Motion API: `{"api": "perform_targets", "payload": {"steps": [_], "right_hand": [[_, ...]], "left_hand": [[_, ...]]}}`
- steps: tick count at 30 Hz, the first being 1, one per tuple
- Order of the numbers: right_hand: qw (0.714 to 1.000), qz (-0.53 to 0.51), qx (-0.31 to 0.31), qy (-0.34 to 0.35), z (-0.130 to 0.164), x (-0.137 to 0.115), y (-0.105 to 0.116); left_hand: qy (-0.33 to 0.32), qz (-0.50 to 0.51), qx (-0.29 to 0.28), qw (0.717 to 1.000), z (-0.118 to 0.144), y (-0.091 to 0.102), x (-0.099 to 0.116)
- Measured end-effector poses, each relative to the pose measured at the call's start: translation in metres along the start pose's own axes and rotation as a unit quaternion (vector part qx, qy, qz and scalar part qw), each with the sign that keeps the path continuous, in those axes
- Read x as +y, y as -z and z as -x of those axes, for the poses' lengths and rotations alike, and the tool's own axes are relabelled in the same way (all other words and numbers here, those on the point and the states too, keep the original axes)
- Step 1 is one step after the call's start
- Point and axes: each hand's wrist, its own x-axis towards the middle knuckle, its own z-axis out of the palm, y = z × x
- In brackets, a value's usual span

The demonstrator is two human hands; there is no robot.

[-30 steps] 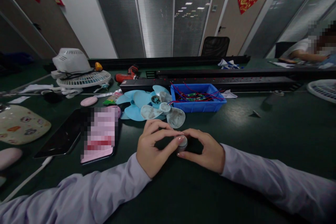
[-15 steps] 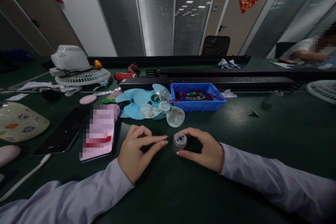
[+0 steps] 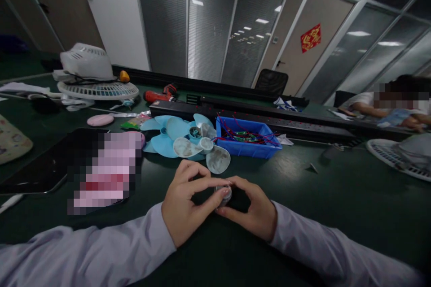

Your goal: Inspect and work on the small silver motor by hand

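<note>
A small silver metal cylinder, which looks like a small motor [image 3: 226,199], stands on the dark green tabletop in front of me. My right hand [image 3: 255,208] grips its side between thumb and fingers. Over its top edge, the thumb and index finger of my left hand [image 3: 186,197] close in a pinch, touching it. Those fingers cover most of the top face, so anything small between them is hidden. Just beyond my hands lie light blue fan blades [image 3: 175,132] and a dusty grey-white fan blade [image 3: 218,159].
A blue bin [image 3: 249,145] holds red wires and green circuit boards. Left are a phone [image 3: 104,175], a black tablet [image 3: 43,166] and a pink oval object [image 3: 100,120]. Behind are a white fan [image 3: 97,89], a red drill [image 3: 161,94] and black rails. A person sits far right.
My left hand has moved right, bringing its thumb and index finger onto the top of the motor. My right hand keeps hold of it. The view has tilted and shifted.
</note>
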Motion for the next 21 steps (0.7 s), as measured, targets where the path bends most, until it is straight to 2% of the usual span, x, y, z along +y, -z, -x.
{"api": "perform_targets", "payload": {"steps": [18,21], "right_hand": [[1.000,0.004,0.002,-0.008,-0.0016,-0.0038,-0.0018],[1.000,0.007,0.017,-0.016,-0.0002,-0.0038,-0.0034]], "left_hand": [[0.019,0.017,-0.036,0.999,0.0013,-0.0012,-0.0035],[0.025,0.013,-0.039,0.999,-0.0003,-0.0005,0.0000]]}}
